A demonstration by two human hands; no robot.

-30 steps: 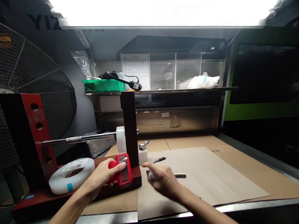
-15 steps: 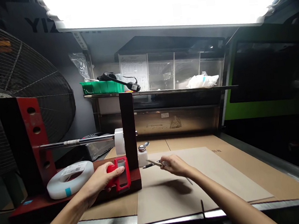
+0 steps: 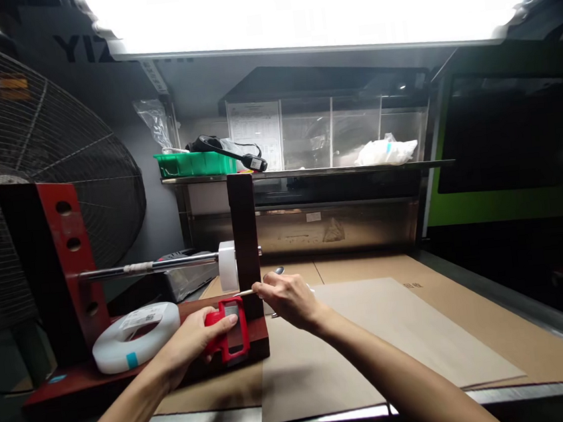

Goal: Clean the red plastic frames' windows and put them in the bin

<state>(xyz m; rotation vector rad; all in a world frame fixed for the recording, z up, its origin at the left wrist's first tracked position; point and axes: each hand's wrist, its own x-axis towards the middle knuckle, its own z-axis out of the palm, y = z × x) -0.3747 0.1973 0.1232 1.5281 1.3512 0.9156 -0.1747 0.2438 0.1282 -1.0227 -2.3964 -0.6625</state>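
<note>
Fingers of a right hand (image 3: 288, 301) pinch a slender pale stick (image 3: 246, 292), its tip at the upper edge of a red frame (image 3: 244, 329); whether the two touch is hard to tell at this size. The left hand (image 3: 197, 341) grips the frame by its left side, thumb laid across the front and the other fingers curled behind, holding it upright before the base of a dark red and black stand (image 3: 244, 221). Just above, a narrow white roll (image 3: 228, 267) hangs on the stand's metal rod (image 3: 186, 261), close to the right-hand post. A wide translucent roll (image 3: 113, 357), marked with a blue tab, lies on the base beside the left wrist. Beneath the right forearm, a tan sheet (image 3: 333, 373) covers part of the cardboard (image 3: 453, 314) on the bench. Farther back, a shelf (image 3: 317, 169) carries a green bin (image 3: 196, 164) and a white plastic bag (image 3: 386, 151), while a large fan (image 3: 104, 149) stands at left.
</note>
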